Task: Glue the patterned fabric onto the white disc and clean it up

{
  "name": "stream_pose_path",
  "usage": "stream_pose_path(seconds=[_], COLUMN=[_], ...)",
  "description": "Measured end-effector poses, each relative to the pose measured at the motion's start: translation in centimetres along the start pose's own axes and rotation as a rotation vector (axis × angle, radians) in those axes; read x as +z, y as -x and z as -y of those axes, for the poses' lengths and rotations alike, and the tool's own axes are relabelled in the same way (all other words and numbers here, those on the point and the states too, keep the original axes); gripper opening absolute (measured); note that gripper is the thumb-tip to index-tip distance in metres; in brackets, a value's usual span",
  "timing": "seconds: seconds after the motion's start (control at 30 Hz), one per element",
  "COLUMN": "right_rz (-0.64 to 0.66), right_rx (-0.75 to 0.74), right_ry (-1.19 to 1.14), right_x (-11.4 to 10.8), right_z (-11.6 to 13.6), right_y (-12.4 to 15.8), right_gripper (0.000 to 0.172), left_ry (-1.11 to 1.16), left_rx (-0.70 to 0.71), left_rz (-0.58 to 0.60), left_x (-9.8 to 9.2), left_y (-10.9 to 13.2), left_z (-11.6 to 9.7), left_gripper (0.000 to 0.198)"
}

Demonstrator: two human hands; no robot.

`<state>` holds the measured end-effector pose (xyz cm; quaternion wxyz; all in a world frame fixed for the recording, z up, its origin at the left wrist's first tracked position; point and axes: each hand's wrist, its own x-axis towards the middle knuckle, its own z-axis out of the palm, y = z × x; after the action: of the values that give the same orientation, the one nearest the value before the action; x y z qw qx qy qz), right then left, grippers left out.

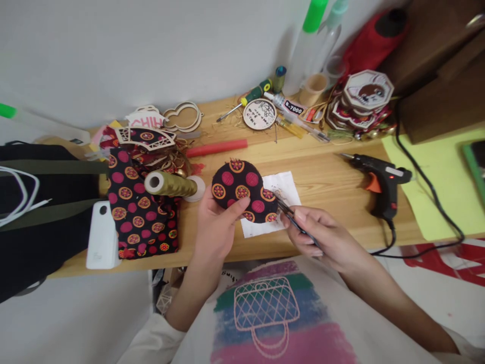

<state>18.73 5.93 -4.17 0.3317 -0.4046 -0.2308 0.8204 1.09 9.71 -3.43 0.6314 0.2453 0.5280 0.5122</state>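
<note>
Both our hands are loaded. Left hand (217,220): narrow grip on the fabric-covered piece (242,192), thumb flat on its face, fingers behind the near-left edge. Piece is two-lobed, black cloth with pink dots and orange-ringed flowers, patterned side up, a few frayed threads at its far edge. Right hand (318,232): closed around dark tweezers (303,230), tips pointing at the piece's right edge. Can't tell if the tips are pinching cloth.

So the piece sits between our two hands, held above the table (322,172). White paper (290,187) lies under and just past it, dark bits on top.

Left of our left hand: gold-green thread spool (172,184) tipped over, then a heap of matching cloth (132,212), then a white device (102,237) at the near edge.

Straight beyond our hands: red stick (217,147), a round drawn disc (260,114), a green-handled screwdriver (252,97) and a B-7000 tube (291,107).

Right of our right hand, well apart: black glue gun (384,177) on its side, orange trigger, red light lit, cord running near our forearm. Past the gun, a yellow sheet (447,197). Farther beyond our right hand, a stack of ornaments (367,91), octagonal one on top.
</note>
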Motion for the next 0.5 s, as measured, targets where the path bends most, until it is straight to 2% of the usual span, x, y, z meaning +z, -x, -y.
stream_pose_path(seconds=[0.3,0.5], right_rz=[-0.011,-0.037], right_rx=[-0.006,-0.009], right_ry=[0.037,0.102], right_x=[-0.1,-0.33], right_z=[-0.09,-0.04], right_y=[0.13,0.3], right_gripper=[0.034,0.035], left_ry=[-0.037,-0.055], left_rx=[0.034,0.112], left_rz=[0.006,-0.051], left_x=[-0.35,-0.31], left_y=[-0.05,0.07], left_z=[0.33,0.75], left_gripper=[0.04,0.045])
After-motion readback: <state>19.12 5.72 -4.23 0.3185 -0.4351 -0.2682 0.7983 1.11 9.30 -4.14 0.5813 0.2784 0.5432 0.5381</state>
